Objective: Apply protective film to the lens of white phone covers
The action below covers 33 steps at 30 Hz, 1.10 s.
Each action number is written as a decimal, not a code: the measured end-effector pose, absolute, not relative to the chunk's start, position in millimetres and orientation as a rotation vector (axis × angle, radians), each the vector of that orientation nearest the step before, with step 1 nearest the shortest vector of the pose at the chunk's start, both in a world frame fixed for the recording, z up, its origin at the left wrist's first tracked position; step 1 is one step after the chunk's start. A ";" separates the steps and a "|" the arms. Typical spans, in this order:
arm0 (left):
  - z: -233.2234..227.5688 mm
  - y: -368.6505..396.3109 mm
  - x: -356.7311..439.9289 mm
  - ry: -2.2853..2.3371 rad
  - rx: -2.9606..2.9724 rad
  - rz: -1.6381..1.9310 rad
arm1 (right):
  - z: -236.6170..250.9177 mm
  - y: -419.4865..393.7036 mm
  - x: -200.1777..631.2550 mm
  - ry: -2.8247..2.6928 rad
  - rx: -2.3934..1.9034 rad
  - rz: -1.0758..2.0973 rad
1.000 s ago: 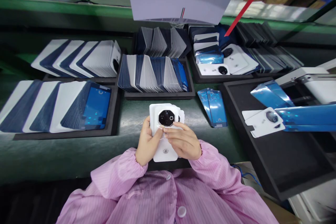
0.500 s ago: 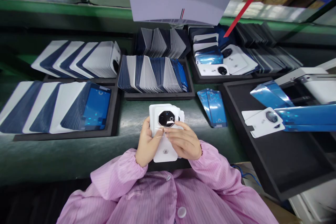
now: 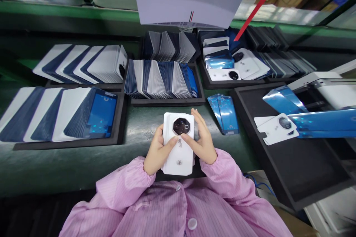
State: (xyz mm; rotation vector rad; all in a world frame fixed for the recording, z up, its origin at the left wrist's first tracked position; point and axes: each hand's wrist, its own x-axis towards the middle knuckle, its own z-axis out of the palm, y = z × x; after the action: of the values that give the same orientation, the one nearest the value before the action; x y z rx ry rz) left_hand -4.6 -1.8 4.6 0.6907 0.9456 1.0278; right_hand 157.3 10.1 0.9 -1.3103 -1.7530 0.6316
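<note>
Both hands hold a small stack of white phone backs [image 3: 178, 144] upright over the near bench edge. Left hand [image 3: 157, 153] wraps its left side; right hand [image 3: 201, 142] flanks the right, fingers loosely extended. Step in hand looks like squaring the stack; thumbs rest below the black camera ring [image 3: 181, 126].

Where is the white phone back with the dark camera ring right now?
The white phone back sits centre-bottom of the head view, atop a small stack held between the left hand and right hand, above the green bench.
</note>
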 end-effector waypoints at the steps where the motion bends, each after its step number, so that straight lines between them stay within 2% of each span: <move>1: 4.5 -1.4 -4.5 0.935 0.675 1.017 | 1.2 11.1 159.1 -1.675 -1.288 0.658; 6: 2.8 2.5 -6.5 1.015 0.628 1.082 | 6.3 22.6 188.9 -0.966 -1.193 0.626; 8: 3.4 4.1 -8.2 1.048 0.614 1.131 | 7.5 27.8 203.0 -0.856 -1.189 0.635; 13: 3.6 6.2 -10.8 1.038 0.626 1.228 | -10.1 28.3 198.1 -1.229 -1.442 0.942; 15: 1.9 6.4 -10.6 1.037 0.667 1.257 | -19.6 24.9 184.6 -1.501 -1.605 0.797; 17: -0.1 6.2 -9.9 1.038 0.712 1.278 | -22.9 21.6 173.5 -1.702 -1.708 0.510; 19: -1.8 5.3 -8.8 1.036 0.746 1.279 | -17.0 19.2 167.1 -1.744 -1.676 0.282; 21: -3.2 3.4 -7.5 1.042 0.790 1.268 | -3.4 18.2 163.5 -1.690 -1.535 0.224; 26: -8.1 -3.9 -5.7 1.090 0.993 1.278 | 27.5 26.4 153.4 -1.653 -1.326 0.433; 31: -12.1 -7.2 -5.2 1.164 1.135 1.235 | 21.5 37.2 152.0 -1.584 -1.338 0.658; 33: -11.4 -5.8 -4.2 1.163 1.118 1.219 | 16.8 34.5 151.9 -1.595 -1.321 0.624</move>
State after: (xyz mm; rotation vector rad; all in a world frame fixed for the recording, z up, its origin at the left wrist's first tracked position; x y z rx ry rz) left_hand -4.2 -5.8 -11.4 1.1178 1.1627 1.2188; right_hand 151.9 34.5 16.8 -1.3207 -1.5955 0.6241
